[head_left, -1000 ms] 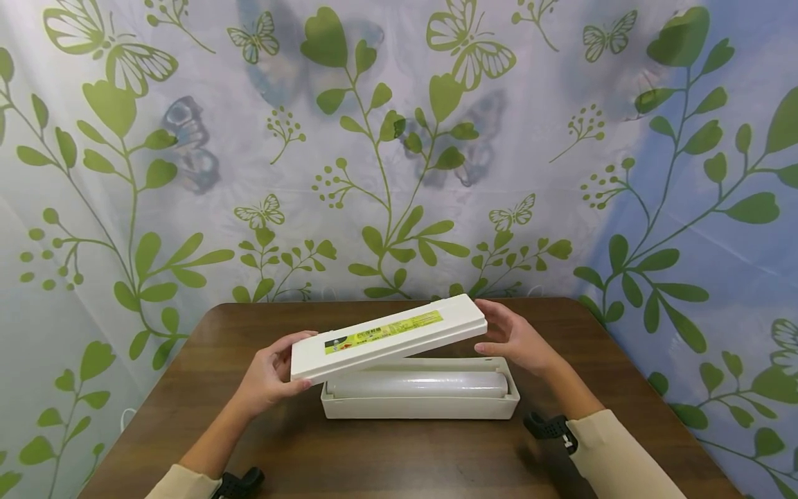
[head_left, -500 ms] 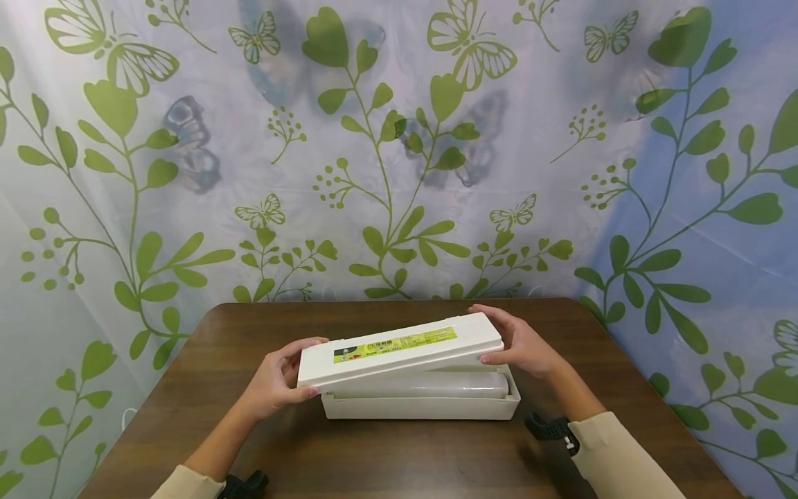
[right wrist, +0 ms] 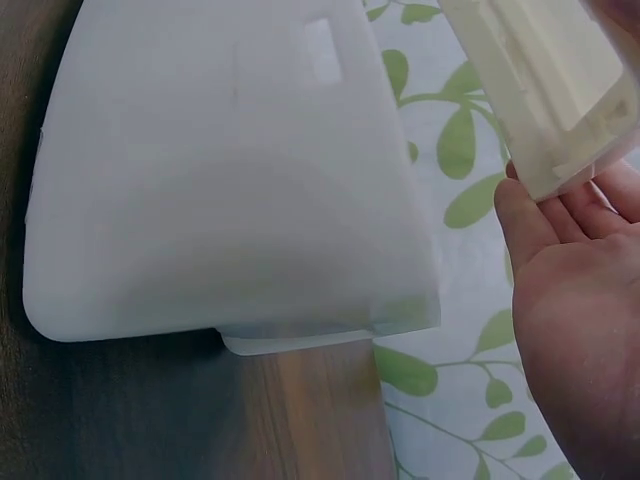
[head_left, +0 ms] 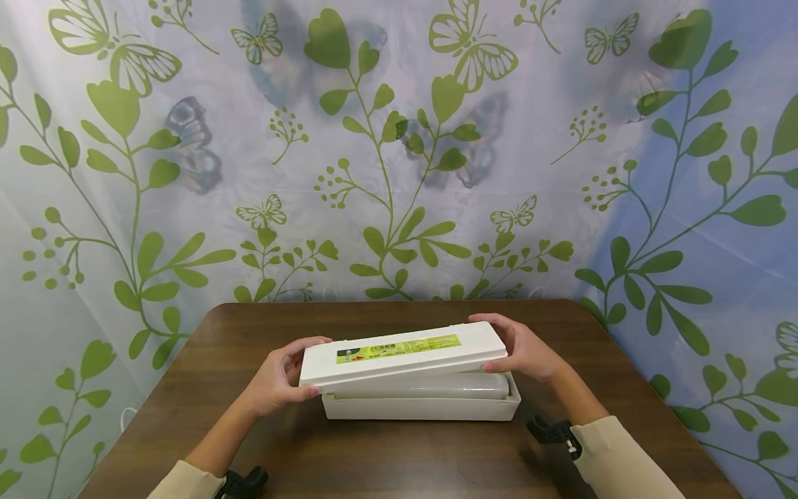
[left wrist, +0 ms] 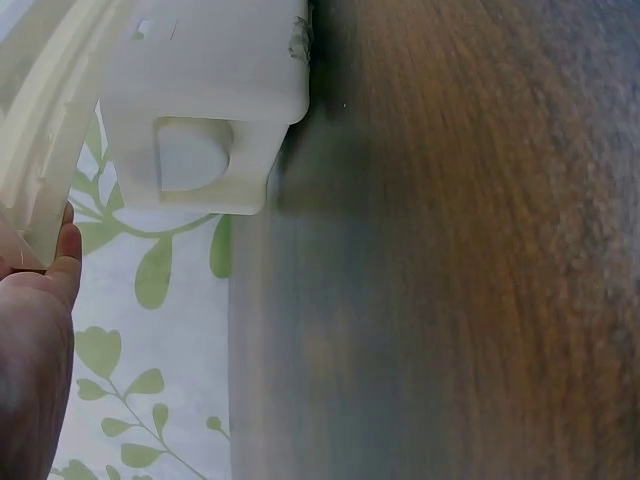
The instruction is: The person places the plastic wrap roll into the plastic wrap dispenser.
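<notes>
Lid (head_left: 402, 357) at frame centre, tilted above wrap dispenser base (head_left: 421, 407). Left hand (head_left: 278, 379), right hand (head_left: 525, 351) grasp lid ends. Judgement: level lid, align edges over roll (head_left: 436, 387), lower evenly.

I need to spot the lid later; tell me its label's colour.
The label on the white lid is yellow-green, clearest in the head view.

Smooth white plastic lid (head_left: 399, 355) and box (head_left: 421, 407), matt wood-grain table (head_left: 399, 450)

A yellow-green label (head_left: 399, 348) sits on the white lid (head_left: 405, 359), its print too small to read, no other writing shows.
</notes>
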`<state>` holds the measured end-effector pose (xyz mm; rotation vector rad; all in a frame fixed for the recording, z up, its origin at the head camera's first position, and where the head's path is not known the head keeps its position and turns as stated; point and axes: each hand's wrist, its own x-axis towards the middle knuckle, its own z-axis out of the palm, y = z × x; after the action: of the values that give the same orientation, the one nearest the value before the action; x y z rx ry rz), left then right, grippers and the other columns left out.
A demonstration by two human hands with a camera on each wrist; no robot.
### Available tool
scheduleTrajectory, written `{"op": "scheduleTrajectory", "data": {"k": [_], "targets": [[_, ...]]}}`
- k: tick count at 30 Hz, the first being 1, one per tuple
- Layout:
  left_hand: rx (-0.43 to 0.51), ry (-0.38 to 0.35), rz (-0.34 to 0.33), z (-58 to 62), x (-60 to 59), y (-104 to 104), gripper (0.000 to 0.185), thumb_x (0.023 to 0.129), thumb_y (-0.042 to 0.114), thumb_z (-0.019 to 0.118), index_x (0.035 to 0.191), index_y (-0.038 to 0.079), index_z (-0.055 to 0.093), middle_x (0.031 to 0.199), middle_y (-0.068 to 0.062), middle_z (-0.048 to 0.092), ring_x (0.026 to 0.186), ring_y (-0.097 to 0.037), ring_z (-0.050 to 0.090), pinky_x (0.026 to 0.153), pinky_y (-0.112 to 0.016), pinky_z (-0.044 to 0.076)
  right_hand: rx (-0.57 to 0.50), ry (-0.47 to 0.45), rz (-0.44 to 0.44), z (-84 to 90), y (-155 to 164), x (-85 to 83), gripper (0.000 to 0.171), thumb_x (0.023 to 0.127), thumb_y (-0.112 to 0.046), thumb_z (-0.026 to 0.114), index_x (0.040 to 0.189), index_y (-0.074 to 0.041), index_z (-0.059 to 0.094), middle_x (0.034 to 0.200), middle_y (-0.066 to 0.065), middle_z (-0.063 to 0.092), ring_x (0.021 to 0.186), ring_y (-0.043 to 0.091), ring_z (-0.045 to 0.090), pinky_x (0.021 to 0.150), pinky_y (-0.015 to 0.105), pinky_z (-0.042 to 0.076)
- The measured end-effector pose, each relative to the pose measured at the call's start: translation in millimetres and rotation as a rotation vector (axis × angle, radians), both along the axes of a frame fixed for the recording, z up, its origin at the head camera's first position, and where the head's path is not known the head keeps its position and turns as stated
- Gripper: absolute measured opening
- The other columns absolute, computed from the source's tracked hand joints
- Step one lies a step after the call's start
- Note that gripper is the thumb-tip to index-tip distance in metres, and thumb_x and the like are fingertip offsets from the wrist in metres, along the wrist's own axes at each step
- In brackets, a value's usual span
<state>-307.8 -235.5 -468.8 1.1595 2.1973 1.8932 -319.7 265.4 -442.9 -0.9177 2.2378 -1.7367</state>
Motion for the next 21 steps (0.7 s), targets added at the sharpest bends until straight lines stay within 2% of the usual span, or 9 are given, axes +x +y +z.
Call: {"op": "scheduleTrajectory", "data": {"k": [7,12,18,21], "targets": [[-0.025,0.033,-0.005,1.4,-6.5,0.1,0.070,0.079,-0.004,0.079,0.142,-0.004,0.051,0.140,-0.026,0.056,0.114,-0.013,0.062,0.090,-0.025,0.056,0.002,0.008,-0.011,-1.6,1.4,0.6,0.085,0.079,0.002,0.083,0.152,-0.002,0.039,0.135,0.011,0.058,0.106,0.019,0.066,0.082,0.037,0.062],[-0.079,0.082,0.025,3.6,-10.9,0.5,0.070,0.078,-0.001,0.081,0.142,-0.002,0.052,0.139,-0.023,0.059,0.112,-0.013,0.064,0.089,-0.026,0.057,-0.001,0.032,-0.010,-2.5,3.4,1.3,0.083,0.079,0.004,0.082,0.150,-0.004,0.041,0.134,0.013,0.058,0.106,0.018,0.066,0.082,0.037,0.062],[-0.130,0.069,0.017,6.3,-13.0,1.5,0.073,0.081,0.004,0.082,0.146,0.004,0.051,0.141,-0.019,0.058,0.114,-0.015,0.064,0.089,-0.028,0.058,-0.008,0.026,-0.016,-5.7,7.1,4.6,0.083,0.079,0.005,0.082,0.150,-0.003,0.041,0.133,0.012,0.058,0.104,0.018,0.066,0.080,0.037,0.062],[-0.151,0.067,0.016,7.5,-13.5,2.1,0.074,0.081,0.005,0.083,0.147,0.007,0.050,0.142,-0.018,0.058,0.115,-0.015,0.064,0.090,-0.028,0.058,-0.011,0.022,-0.022,-7.7,8.8,7.5,0.085,0.078,0.007,0.082,0.151,0.000,0.039,0.134,0.011,0.058,0.106,0.017,0.066,0.081,0.037,0.062]]}}
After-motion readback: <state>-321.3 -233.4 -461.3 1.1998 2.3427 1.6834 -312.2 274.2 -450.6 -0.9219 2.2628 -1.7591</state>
